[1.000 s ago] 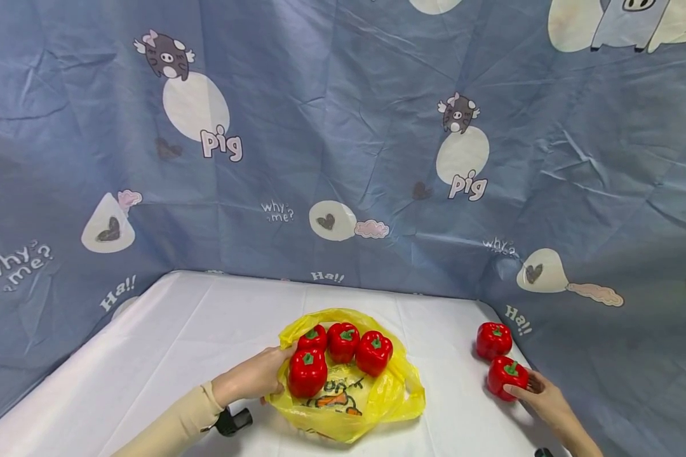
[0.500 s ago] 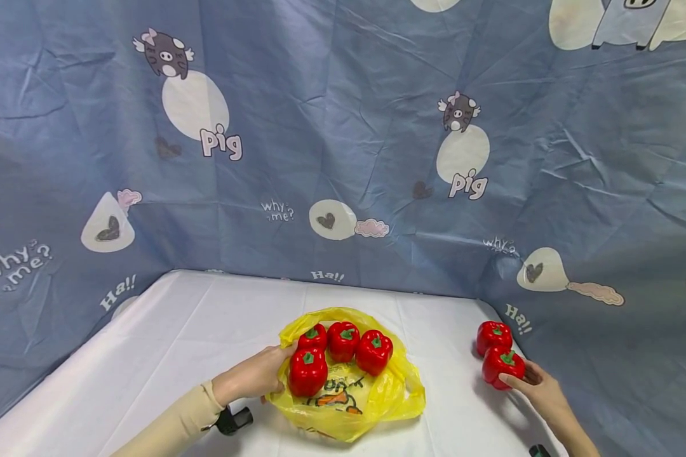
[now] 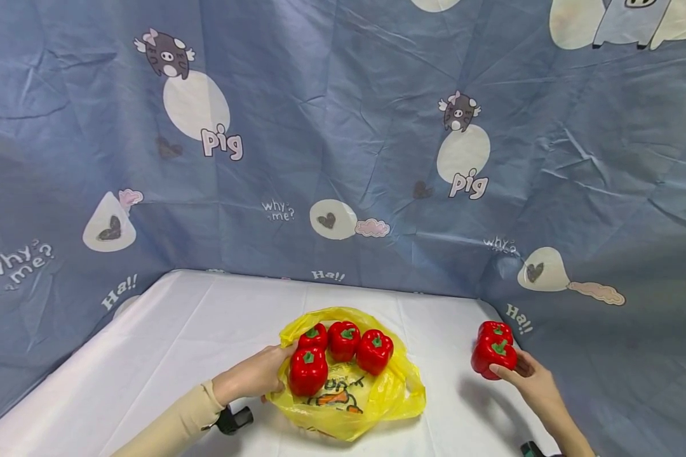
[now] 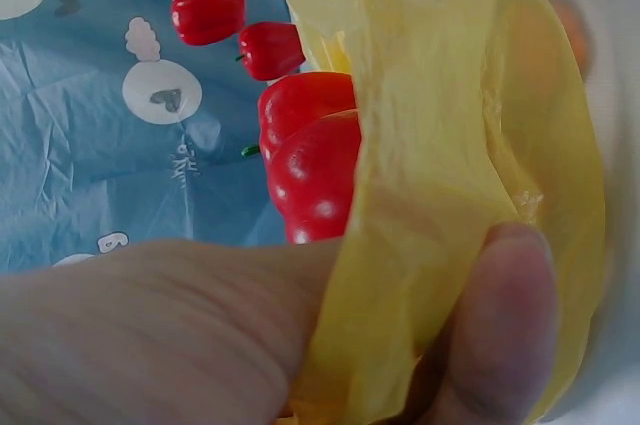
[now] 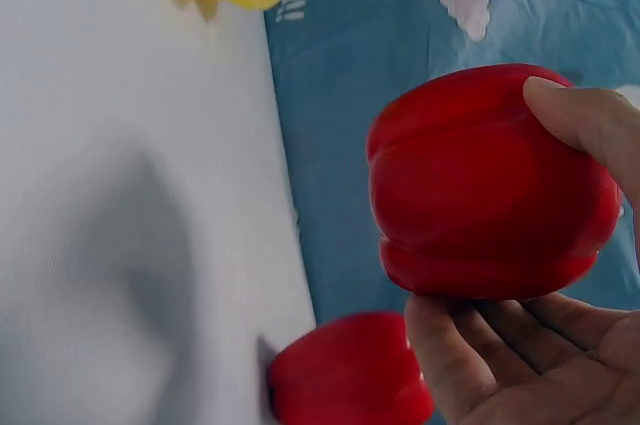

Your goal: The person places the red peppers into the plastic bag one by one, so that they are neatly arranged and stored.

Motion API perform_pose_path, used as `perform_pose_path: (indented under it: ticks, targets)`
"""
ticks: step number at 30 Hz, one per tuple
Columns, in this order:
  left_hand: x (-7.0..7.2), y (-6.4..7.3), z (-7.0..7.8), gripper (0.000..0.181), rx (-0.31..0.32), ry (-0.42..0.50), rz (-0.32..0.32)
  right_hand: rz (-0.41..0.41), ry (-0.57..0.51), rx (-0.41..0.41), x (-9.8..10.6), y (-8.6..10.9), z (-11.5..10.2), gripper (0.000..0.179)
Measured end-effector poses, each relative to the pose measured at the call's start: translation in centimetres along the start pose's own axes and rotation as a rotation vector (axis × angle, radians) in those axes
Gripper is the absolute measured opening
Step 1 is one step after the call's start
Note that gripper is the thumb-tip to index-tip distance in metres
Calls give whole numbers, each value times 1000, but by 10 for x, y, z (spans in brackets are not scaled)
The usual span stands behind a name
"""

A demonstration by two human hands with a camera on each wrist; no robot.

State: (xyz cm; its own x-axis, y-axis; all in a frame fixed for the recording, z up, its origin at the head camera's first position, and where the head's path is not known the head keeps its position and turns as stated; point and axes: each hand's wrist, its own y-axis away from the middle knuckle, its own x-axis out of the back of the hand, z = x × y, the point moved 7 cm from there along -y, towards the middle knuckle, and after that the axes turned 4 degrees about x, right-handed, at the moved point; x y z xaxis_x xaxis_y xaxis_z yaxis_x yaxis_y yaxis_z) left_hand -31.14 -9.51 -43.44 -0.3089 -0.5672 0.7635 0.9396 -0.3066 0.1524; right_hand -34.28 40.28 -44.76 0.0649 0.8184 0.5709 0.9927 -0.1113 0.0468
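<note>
A yellow plastic bag [image 3: 331, 422] lies spread open mid-table with several red bell peppers [image 3: 307, 371] in it. My left hand [image 3: 255, 376] grips the bag's left edge; in the left wrist view the thumb [image 4: 505, 315] presses on the yellow plastic. Over at the right, my right hand [image 3: 534, 384] holds another red bell pepper [image 3: 493, 357] between thumb and fingers, raised off the table. The right wrist view shows this held pepper [image 5: 490, 185] from the side. Behind it one more red bell pepper [image 3: 495, 330] stands on the table, partly covered by the held one.
The white-covered table [image 3: 206, 317] is bordered at the back and sides by a blue printed curtain [image 3: 343, 158]. A dark wrist camera [image 3: 234, 420] sits under the left wrist. The right side of the table lies close to the curtain.
My right hand has lifted its bell pepper off the table and moved it slightly up and leftward in the head view. The left hand and bag have stayed put.
</note>
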Motion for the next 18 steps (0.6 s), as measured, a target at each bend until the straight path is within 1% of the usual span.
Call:
perform_pose_path:
  ticks: [2,4,11,18]
  targets:
    - [0,0,0,85,-2,1,1,0,12,22,-2,2,-6,94]
    - [0,1,1,85,-6,2,2,-6,23,38,-5,4,-10,93]
    - [0,2,1,85,-14,7,11,22,-4,71,-15,8,-22,93]
    - [1,3,2,85,-30,10,13,39,-49,175,-32,11,-45,81]
